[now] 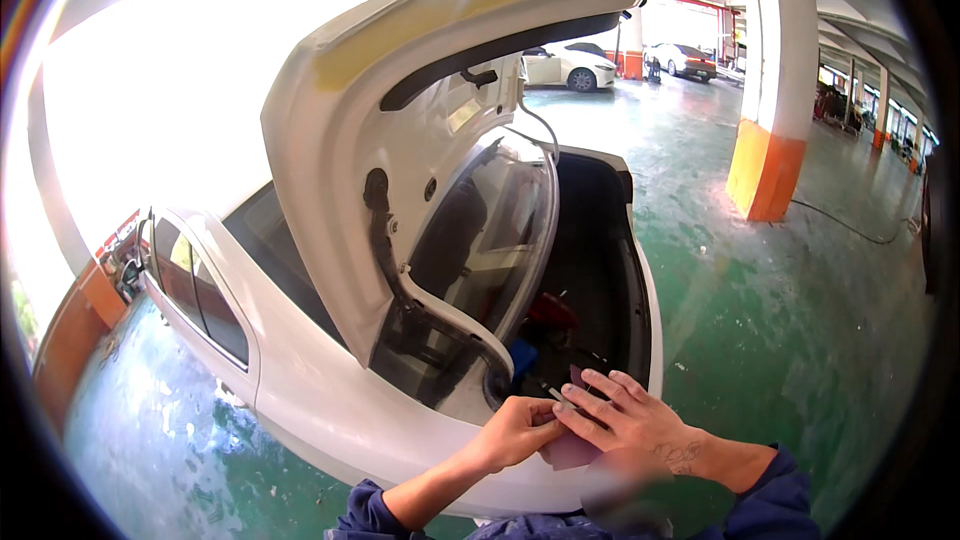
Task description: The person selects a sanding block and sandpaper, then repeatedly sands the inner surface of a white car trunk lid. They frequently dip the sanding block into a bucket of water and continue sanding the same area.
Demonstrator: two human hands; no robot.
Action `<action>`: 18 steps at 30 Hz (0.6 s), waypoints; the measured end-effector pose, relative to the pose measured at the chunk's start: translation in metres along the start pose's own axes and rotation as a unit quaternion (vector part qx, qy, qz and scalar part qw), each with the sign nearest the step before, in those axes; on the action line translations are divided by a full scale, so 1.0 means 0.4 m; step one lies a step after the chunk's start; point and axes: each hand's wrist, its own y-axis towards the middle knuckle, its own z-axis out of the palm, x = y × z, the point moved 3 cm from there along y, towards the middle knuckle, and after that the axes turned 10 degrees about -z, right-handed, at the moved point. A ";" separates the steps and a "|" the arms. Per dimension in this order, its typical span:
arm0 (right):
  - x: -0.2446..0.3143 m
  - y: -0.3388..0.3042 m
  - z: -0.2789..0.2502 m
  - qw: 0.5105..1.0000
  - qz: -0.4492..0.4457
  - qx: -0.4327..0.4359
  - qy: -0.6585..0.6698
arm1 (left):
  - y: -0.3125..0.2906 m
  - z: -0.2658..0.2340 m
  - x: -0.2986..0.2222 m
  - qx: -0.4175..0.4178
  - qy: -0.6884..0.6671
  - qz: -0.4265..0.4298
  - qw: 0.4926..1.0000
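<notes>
The grip of the left hand [515,432] is closed to a pinch, thumb against fingers, at the left edge of a purplish sheet [572,450]. The right hand [640,423] lies over that sheet with fingers extended and slightly apart, its palm side hidden. Both are above the rear edge of a white car [400,430]. Beyond them are the open trunk [590,230], the raised lid [330,160] and an orange-and-white pillar [765,160].
</notes>
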 end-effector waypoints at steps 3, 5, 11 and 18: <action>0.017 -0.009 0.035 0.999 0.000 -0.004 0.051 | 0.007 -0.010 0.013 0.061 -0.037 -0.050 0.996; 0.015 -0.007 0.040 0.995 0.006 -0.016 0.096 | 0.020 -0.022 0.044 0.084 -0.055 -0.083 0.991; 0.029 -0.014 0.041 0.998 0.005 0.064 0.020 | 0.008 -0.018 0.075 0.148 -0.234 -0.124 0.953; 0.090 -0.011 0.062 0.992 0.052 0.093 0.074 | 0.032 -0.043 0.125 0.200 -0.084 -0.110 0.970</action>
